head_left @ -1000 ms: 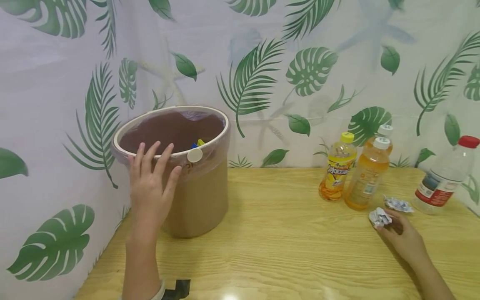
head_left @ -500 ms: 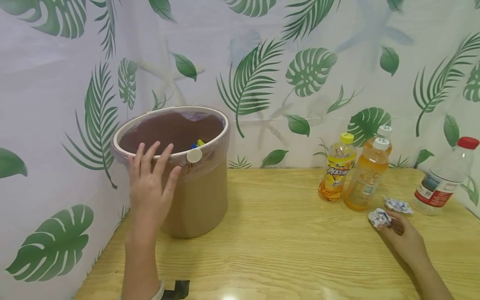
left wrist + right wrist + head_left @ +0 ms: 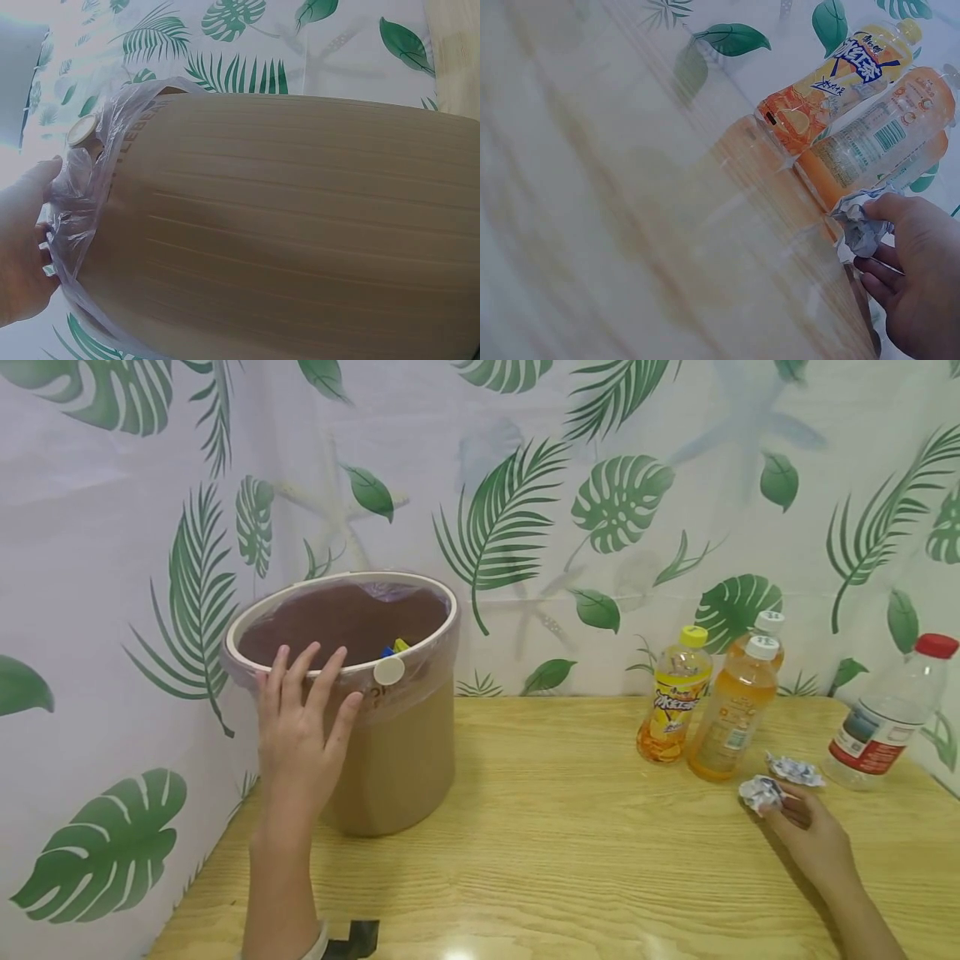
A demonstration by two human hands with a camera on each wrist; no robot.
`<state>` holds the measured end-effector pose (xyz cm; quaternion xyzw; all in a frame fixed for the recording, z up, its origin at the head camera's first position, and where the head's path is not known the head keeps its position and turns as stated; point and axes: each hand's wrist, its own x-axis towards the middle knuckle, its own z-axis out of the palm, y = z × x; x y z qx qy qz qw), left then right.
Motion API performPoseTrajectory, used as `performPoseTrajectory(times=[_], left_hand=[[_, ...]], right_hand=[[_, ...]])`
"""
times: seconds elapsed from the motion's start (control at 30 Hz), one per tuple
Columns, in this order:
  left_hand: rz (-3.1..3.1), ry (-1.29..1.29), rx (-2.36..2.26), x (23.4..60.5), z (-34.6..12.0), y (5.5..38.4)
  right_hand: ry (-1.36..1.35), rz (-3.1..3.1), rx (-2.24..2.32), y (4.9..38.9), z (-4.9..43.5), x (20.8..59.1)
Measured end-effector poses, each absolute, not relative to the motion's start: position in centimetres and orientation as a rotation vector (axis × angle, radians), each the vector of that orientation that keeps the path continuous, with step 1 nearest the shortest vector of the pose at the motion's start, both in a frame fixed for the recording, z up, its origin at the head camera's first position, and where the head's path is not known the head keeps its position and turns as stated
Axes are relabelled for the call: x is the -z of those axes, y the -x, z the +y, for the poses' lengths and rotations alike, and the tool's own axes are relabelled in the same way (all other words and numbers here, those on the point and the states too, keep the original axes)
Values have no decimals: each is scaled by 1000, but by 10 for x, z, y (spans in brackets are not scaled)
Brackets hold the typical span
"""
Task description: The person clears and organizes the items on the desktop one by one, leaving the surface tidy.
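Observation:
My left hand lies against the near rim of a brown trash bin with its fingers spread and fairly straight, tips at the white ring. A clear plastic liner folds over that rim beside the fingers in the left wrist view. Over at the right of the table, my right hand pinches a crumpled paper ball between thumb and fingers. The same paper ball shows in the right wrist view, close to the bottles. Just behind the hand lies a second crumpled paper.
A yellow-capped bottle and a white-capped bottle stand behind the right hand, with another white-capped bottle behind them. A red-capped bottle leans at the far right. Something blue and yellow shows inside the bin.
The paper ball in my right hand has shifted very slightly to the right, and the fingers around it have adjusted a little. My left hand has stayed at the bin's rim.

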<state>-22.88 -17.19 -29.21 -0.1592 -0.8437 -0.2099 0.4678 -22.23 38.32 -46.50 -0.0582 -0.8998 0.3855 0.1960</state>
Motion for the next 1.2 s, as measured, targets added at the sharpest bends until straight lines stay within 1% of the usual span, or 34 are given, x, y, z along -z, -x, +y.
performPoseTrajectory(times=[0.6,1.2], left_hand=[[-2076,394,504,288,-175,225],[-2061,400,493,290,-175,228]], right_hand=[[159,-2531,-1086,225,372,461],[47,-2614,-1156,219,347,433]])
